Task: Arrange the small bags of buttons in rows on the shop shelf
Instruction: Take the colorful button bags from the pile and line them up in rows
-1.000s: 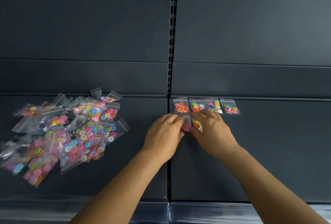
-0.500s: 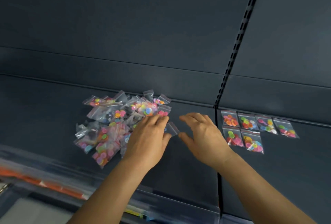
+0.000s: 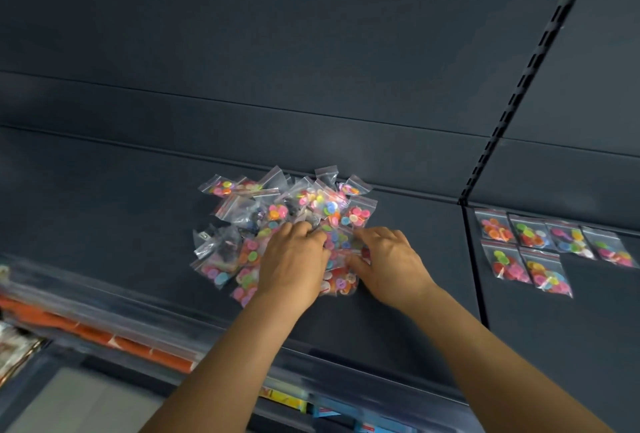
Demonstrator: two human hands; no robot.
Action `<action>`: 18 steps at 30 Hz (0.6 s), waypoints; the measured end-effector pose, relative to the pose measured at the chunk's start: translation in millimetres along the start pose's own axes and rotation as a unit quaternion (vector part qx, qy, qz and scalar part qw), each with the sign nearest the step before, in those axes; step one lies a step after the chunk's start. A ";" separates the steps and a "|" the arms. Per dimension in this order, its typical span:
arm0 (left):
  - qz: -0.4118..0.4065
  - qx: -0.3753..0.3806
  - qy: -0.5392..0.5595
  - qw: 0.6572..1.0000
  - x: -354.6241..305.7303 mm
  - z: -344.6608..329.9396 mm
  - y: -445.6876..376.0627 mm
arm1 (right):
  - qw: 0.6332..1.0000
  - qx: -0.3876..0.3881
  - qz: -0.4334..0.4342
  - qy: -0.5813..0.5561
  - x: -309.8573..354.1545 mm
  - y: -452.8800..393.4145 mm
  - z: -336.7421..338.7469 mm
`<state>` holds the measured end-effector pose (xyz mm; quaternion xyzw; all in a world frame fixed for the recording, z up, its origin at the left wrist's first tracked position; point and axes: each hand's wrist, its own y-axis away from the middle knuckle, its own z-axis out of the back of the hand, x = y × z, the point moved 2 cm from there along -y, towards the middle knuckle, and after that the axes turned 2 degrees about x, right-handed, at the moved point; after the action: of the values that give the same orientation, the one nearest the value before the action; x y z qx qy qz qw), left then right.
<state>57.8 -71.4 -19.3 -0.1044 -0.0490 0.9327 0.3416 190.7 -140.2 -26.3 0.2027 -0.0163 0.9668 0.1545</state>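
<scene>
A loose pile of small clear zip bags of coloured buttons [image 3: 277, 211] lies on the dark shelf [image 3: 104, 197], left of the shelf joint. My left hand [image 3: 294, 259] rests on the near side of the pile with its fingers curled down into the bags. My right hand [image 3: 391, 263] touches the pile's right edge, thumb and fingers spread around a bag. Whether either hand has a bag gripped is hidden. On the right shelf section, a back row of several arranged bags [image 3: 554, 237] lies flat, with two more bags [image 3: 526, 268] in a second row in front.
A slotted upright [image 3: 519, 93] divides the back panels above the shelf joint [image 3: 472, 259]. A clear plastic strip [image 3: 145, 325] runs along the shelf's front edge, with orange labels [image 3: 104, 335] below it. Bare shelf surface [image 3: 588, 328] lies in front of the arranged bags.
Both hands left the arranged bags on the right and moved left onto the loose pile. The view swung left and down, so the arranged rows now sit at the right edge.
</scene>
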 end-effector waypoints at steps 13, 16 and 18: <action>0.031 -0.008 0.030 0.999 10.6 -7.2 -16.7 | 0.992 -0.031 -0.099 -0.075 9.5 -18.6 -3.6; 0.031 -0.015 0.026 0.999 12.7 -8.9 -16.4 | 0.988 -0.048 -0.098 -0.108 11.2 -19.9 -3.6; 0.033 -0.022 0.042 0.998 13.8 -9.2 -16.0 | 0.987 -0.056 -0.095 -0.116 12.0 -19.1 -3.2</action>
<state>59.6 -50.1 -27.8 -0.1523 -0.0519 0.9371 0.3097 184.8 -118.1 -25.1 0.3048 -0.0694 0.9154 0.2537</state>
